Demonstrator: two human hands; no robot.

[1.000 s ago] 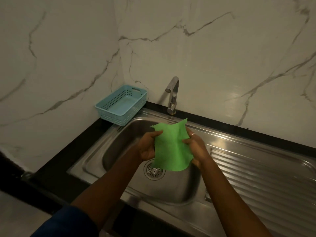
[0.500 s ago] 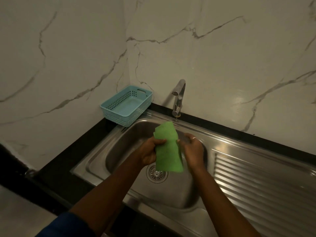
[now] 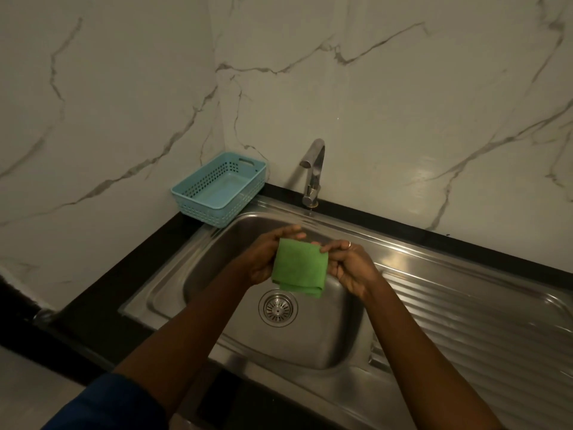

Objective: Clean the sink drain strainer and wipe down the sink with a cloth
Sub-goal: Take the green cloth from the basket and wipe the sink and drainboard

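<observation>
Both forearms reached forward from the bottom of the view and met above the basin of the stainless-steel sink (image 3: 310, 346). The left hand (image 3: 265, 259) gripped the left edge of the folded green square cloth (image 3: 299, 266), its fingers running behind the cloth's top edge. The right hand (image 3: 352, 268) pinched the cloth's upper right corner between thumb and fingers, and a ring (image 3: 349, 244) showed on one finger. The cloth hung in the air between the two hands, above and just behind the round metal drain strainer (image 3: 278, 308), clear of the basin floor, with its folded layers showing along the lower edge. The strainer sat in the drain hole at the bottom of the basin. A dark blue sleeve (image 3: 105, 405) covered the left upper arm, in front of the strainer and to its left. Right of the strainer lay the sink's ribbed steel draining board (image 3: 480, 330). Behind the strainer a chrome tap (image 3: 313, 172) rose from the sink's back rim. Behind and to the left of the strainer a light blue perforated plastic basket (image 3: 198, 197) stood in the corner, partly on the black countertop (image 3: 124, 274). White marble-patterned wall panels (image 3: 403, 119) with grey veins rose behind the counter, and the light was dim.
</observation>
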